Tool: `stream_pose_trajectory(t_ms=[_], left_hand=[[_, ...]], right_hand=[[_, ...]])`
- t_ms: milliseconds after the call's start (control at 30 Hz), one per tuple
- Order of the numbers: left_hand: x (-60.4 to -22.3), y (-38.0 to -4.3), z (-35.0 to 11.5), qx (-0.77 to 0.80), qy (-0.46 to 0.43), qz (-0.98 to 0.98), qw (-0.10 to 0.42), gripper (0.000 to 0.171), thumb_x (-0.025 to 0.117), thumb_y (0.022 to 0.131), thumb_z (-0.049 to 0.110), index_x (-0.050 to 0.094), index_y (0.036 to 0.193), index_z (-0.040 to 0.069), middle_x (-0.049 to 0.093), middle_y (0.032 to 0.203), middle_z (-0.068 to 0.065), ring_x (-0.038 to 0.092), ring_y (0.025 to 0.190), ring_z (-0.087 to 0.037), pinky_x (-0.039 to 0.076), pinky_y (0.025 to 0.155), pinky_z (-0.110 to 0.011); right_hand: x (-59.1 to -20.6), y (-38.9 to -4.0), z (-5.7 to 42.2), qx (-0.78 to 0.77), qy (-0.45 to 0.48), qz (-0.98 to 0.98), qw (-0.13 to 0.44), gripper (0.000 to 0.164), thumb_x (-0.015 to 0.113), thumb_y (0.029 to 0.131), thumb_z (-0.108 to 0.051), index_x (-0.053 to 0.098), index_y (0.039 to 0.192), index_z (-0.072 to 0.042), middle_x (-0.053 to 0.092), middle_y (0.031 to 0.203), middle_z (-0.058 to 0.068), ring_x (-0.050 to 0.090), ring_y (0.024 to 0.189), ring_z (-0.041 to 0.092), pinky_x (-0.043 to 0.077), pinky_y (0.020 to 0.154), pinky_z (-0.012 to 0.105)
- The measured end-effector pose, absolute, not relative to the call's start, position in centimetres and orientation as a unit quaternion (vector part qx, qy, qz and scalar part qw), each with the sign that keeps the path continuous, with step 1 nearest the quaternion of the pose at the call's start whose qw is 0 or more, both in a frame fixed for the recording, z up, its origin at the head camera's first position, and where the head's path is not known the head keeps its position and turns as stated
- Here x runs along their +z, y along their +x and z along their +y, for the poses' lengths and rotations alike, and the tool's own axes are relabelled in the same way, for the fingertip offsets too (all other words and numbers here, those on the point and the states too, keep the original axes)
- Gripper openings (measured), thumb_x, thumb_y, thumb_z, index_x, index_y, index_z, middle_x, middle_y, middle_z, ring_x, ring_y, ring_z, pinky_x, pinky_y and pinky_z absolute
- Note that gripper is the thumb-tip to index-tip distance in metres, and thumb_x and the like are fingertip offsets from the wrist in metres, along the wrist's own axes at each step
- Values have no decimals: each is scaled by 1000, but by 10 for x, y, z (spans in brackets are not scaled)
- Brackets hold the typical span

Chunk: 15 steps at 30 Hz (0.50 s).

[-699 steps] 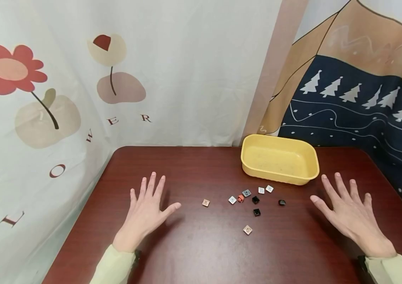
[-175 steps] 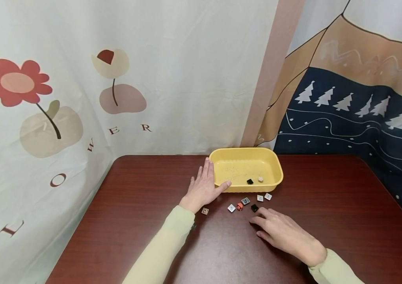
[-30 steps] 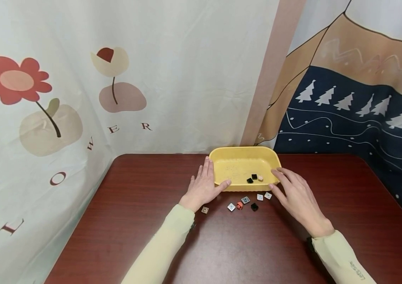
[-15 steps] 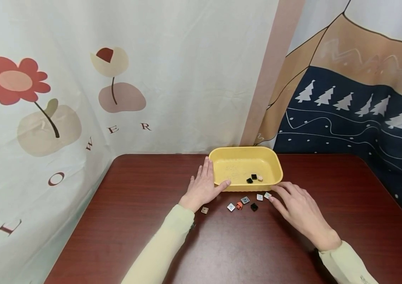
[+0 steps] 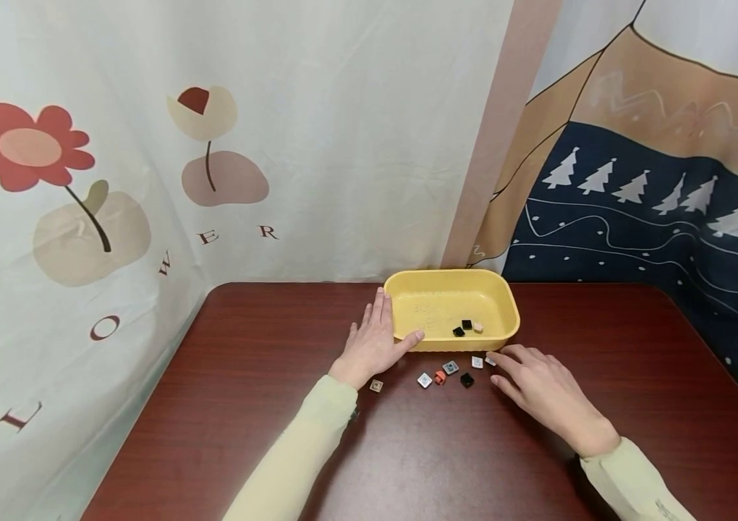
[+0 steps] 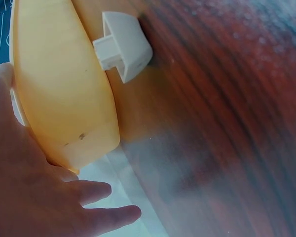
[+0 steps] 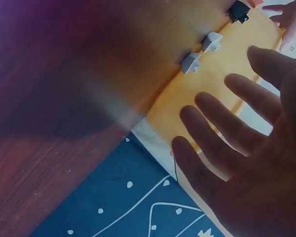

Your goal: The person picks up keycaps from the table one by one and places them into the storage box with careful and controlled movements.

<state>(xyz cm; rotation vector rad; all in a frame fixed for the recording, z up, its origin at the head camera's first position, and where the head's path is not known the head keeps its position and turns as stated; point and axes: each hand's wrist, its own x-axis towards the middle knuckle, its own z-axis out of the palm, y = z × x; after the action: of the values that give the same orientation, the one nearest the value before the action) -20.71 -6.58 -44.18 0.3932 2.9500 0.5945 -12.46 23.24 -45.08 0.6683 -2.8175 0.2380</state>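
Observation:
My left hand [image 5: 369,346] rests against the left end of a yellow plastic tray [image 5: 509,333], fingers straight and thumb over its near rim. My right hand [image 5: 548,387] is low over the table, fingers loosely bent. Its index fingertip is right at a white keycap [image 5: 490,360] and partly covers it. Beside that lies another white keycap [image 5: 477,362]. The right wrist view has the fingers apart, with two pale keycaps [image 7: 212,42] beyond them. Inside the tray are two black keycaps [image 5: 467,324] and a beige keycap [image 5: 478,328].
More keycaps lie in front of the tray: a black one [image 5: 467,380], a grey one [image 5: 450,367], an orange one [image 5: 440,377], a white one [image 5: 424,380] and a beige one [image 5: 376,386]. Printed curtains [image 5: 343,145] hang behind the dark red table [image 5: 265,347].
Since the first frame the tray has moved left and three keycaps have gone into it. Over the last second my right hand has come from the tray's right rim down to the white keycap.

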Motion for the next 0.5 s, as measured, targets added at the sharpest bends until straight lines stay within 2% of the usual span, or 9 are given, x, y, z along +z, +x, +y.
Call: stream_pose_trajectory(t_ms=[233, 500], left_hand=[[-443, -208, -66, 195, 128, 971, 54, 108, 42, 96, 78, 6, 166, 3, -5, 174, -8, 16, 157, -37, 26, 117, -66], [-442, -206, -65, 200, 128, 970, 53, 108, 43, 97, 77, 7, 166, 3, -4, 174, -9, 17, 157, -38, 27, 117, -66]], right_hand=[[-455, -133, 229, 66, 233, -966, 94, 41, 77, 95, -26, 71, 132, -10, 67, 121, 11, 65, 102, 31, 55, 79, 53], [-457, -139, 227, 47, 246, -962, 112, 38, 80, 91, -19, 73, 127, -8, 67, 114, 12, 65, 90, 31, 55, 68, 48]])
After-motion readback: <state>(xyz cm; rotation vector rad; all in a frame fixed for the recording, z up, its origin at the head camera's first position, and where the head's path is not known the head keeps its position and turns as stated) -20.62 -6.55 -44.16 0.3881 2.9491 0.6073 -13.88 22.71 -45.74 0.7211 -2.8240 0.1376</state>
